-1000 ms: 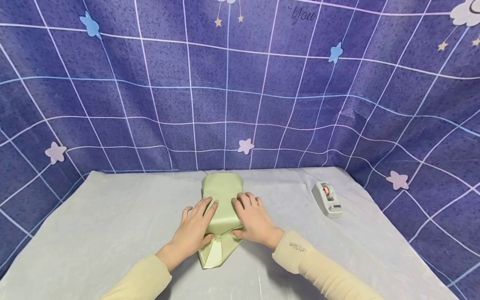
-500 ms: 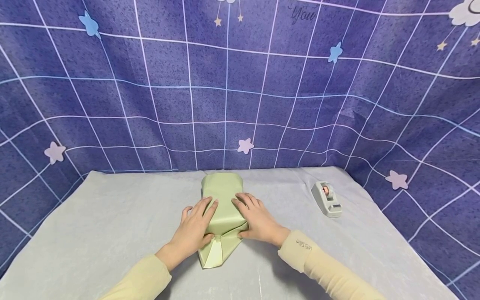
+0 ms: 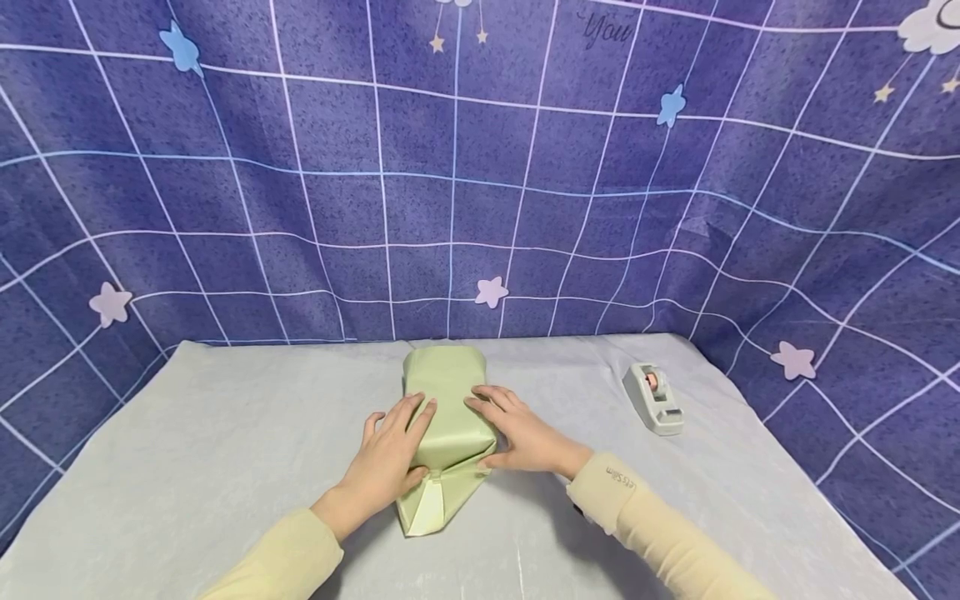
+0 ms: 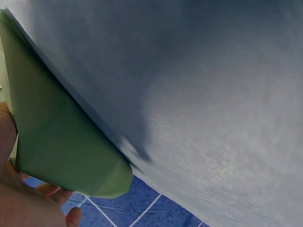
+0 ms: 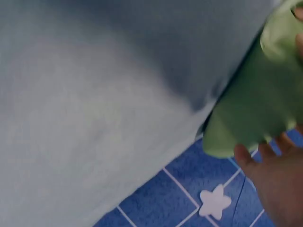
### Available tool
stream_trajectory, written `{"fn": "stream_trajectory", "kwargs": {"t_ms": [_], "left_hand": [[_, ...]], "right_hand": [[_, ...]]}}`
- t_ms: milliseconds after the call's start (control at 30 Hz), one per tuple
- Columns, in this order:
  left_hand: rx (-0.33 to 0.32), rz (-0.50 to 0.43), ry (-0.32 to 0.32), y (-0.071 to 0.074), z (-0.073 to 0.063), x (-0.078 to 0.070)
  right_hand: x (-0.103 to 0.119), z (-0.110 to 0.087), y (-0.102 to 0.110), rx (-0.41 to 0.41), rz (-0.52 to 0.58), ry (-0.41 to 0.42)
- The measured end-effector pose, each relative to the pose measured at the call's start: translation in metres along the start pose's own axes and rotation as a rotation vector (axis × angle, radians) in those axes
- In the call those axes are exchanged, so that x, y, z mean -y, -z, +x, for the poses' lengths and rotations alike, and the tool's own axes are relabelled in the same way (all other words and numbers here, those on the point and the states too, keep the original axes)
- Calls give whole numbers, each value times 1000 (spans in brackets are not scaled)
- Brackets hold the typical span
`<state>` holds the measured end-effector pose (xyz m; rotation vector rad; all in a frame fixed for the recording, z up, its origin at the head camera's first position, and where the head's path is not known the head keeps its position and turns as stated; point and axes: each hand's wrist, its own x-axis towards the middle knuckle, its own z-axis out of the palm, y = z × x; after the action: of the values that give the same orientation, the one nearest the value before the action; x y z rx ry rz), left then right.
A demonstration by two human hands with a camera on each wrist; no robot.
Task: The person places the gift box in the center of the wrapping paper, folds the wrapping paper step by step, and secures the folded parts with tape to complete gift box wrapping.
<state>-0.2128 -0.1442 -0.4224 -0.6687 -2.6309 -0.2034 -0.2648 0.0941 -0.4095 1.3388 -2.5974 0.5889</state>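
A package wrapped in light green paper lies lengthwise on the table in the head view. At its near end the paper tapers into a folded, pointed flap. My left hand rests on the package's left side, fingers spread over the top and thumb at the base of the flap. On the right side lies my right hand, its fingertips on the top edge and its thumb by the near right corner fold. Both wrist views show a long green side of the package, dark in shade, with fingers along it.
A pale grey tape dispenser with a small pinkish core stands at the right on the grey-white tablecloth. Behind the table hangs a blue-purple curtain with a white grid and stars.
My right hand has shifted slightly to the right, its thumb sliding outward along the near fold, and more of the right corner fold shows. The left hand and the package stay put.
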Motion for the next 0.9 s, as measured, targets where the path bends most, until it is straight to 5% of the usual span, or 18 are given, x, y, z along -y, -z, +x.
{"fn": "stream_trajectory", "kwargs": {"t_ms": [467, 900], "left_hand": [[14, 5, 17, 1, 1, -1], [7, 8, 15, 1, 0, 0]], "right_hand": [[3, 4, 1, 6, -23, -32], [0, -2, -11, -8, -199, 27]]}}
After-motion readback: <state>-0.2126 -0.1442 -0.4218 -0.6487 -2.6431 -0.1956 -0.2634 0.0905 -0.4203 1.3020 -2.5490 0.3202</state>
